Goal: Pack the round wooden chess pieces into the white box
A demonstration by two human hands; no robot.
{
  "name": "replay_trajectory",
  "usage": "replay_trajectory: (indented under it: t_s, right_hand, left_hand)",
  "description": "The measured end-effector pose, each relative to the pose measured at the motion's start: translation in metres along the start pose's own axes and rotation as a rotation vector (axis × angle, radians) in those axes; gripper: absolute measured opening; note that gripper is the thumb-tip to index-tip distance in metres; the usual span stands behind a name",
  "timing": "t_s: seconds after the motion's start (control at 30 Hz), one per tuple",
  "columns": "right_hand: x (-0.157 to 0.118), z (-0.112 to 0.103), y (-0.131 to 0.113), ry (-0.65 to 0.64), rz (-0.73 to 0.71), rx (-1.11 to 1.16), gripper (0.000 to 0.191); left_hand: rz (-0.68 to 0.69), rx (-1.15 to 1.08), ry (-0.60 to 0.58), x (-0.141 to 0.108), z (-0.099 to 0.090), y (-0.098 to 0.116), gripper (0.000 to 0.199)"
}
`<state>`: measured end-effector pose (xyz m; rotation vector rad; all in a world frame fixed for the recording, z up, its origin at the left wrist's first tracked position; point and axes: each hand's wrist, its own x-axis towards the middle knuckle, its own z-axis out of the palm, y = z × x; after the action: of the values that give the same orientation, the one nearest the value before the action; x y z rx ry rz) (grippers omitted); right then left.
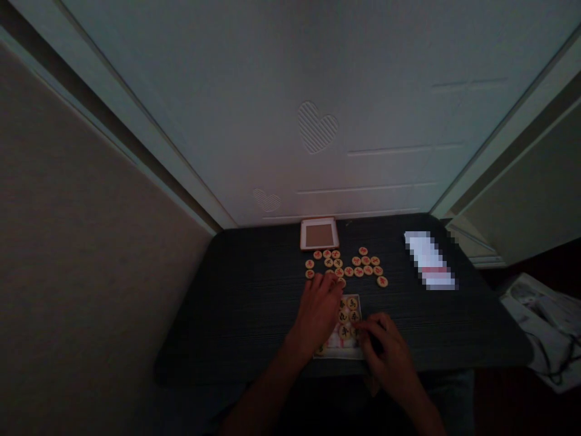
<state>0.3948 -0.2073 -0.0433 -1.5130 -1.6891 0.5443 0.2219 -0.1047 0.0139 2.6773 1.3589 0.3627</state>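
Observation:
A shallow white box lies near the table's front edge, holding rows of round Chinese chess pieces with dark characters. My left hand reaches across the box's left side. Its fingers are bent and apart, their tips touching loose pieces just beyond the box. At the box's right edge, my right hand has thumb and forefinger around a piece in the box. Red-marked pieces lie scattered face up behind the box. Part of the box is hidden under my left hand.
A small white-and-brown framed tray or lid rests at the back of the dark table. A blurred-out bright phone-shaped object lies at the right. Behind stands a white panel with hearts. A white container with cables sits beyond the right edge.

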Motion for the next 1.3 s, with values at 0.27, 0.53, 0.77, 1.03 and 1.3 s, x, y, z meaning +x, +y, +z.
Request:
replay_trajectory:
  t_s: [0.27,0.53,0.77,1.03,1.3]
  right_hand:
    - [0.001,-0.006,-0.004,0.002,0.021,0.068,0.018]
    - [0.001,-0.005,0.002,0.043,0.015,0.094,0.02]
    - [0.002,-0.006,0.001,0.068,0.017,0.109,0.022]
    - [0.001,-0.005,0.003,0.08,0.035,0.117,0.021]
    - [0.003,-0.005,0.004,0.106,0.029,0.092,0.023]
  left_hand:
    - [-0.023,-0.096,0.001,0.012,0.001,0.001,0.021]
    - [-0.069,-0.138,-0.107,0.039,-0.009,0.0,0.007]
    - [-0.155,-0.084,-0.189,0.05,-0.012,0.002,0.011]
    - [-0.161,-0.071,-0.207,0.051,-0.009,0.002,0.015]
    - [-0.145,-0.074,-0.209,0.056,-0.008,0.007,0.015]
